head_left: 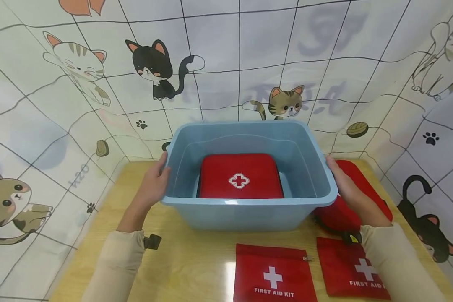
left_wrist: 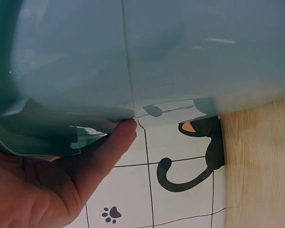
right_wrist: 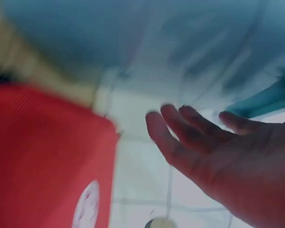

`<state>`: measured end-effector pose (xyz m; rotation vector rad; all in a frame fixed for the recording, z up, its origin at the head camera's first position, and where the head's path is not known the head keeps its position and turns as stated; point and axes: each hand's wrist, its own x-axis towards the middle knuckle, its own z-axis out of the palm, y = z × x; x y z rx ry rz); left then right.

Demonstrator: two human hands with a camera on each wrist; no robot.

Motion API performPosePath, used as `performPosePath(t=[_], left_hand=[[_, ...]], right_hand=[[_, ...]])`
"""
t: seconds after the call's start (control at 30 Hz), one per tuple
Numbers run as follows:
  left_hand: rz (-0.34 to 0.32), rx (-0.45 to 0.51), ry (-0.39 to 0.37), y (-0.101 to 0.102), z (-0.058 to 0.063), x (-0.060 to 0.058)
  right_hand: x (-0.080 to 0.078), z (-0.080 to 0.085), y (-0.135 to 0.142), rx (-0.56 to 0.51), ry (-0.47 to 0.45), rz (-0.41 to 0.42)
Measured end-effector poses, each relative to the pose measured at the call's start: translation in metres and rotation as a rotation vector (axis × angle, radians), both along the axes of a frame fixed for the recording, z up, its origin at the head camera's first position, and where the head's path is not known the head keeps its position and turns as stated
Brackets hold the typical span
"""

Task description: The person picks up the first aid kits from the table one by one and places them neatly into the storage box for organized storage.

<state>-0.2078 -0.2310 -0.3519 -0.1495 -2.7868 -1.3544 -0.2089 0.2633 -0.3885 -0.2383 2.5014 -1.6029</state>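
A light blue plastic tub (head_left: pixel 241 216) stands on the wooden table, a red first aid case (head_left: pixel 241 163) with a white-edged cross lying inside. My left hand (head_left: pixel 154 180) is at the tub's left end, thumb and fingers against the outside of the rim. In the left wrist view, one straight finger (left_wrist: pixel 118 142) touches the tub's side below the rim; the other fingers are mostly hidden. At the right end is my right hand (head_left: pixel 341 180). Its fingers (right_wrist: pixel 194 128) look extended and slightly spread beneath the rim in the right wrist view.
Another red case (head_left: pixel 356 172) lies right of the tub, partly behind my right forearm. Two flat red first aid pouches (head_left: pixel 273 272) (head_left: pixel 347 262) lie in front. A cat-patterned wall covering (head_left: pixel 219 54) surrounds the table (head_left: pixel 185 260) at back and sides.
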Motion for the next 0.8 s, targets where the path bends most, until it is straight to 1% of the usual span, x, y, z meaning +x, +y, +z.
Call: performPosePath(t=[0.07,0.13,0.27,0.37,0.47,0.63,0.73,0.8], left_hand=[[-0.003,-0.004,0.008,0.001,0.001,-0.001],[-0.008,-0.01,0.01,0.001,0.003,-0.001],[-0.013,-0.016,0.01,0.0,0.006,-0.001],[-0.015,0.002,0.004,-0.001,0.008,0.0],[-0.019,0.016,0.003,-0.002,0.008,0.001],[-0.018,0.03,0.003,-0.002,0.006,0.002],[-0.019,0.032,0.007,-0.003,0.002,0.002],[-0.019,0.037,0.01,-0.002,0.0,0.001]], right_hand=[[-0.002,-0.009,0.011,0.064,0.045,-0.018],[-0.005,-0.019,0.023,0.129,0.057,-0.05],[-0.011,-0.035,0.052,0.323,0.014,-0.153],[-0.01,-0.042,0.073,0.431,-0.011,-0.194],[-0.007,-0.046,0.09,0.478,-0.038,-0.204],[-0.001,-0.053,0.111,0.522,-0.132,-0.193],[0.002,-0.058,0.119,0.54,-0.156,-0.192],[0.003,-0.062,0.124,0.532,-0.168,-0.197]])
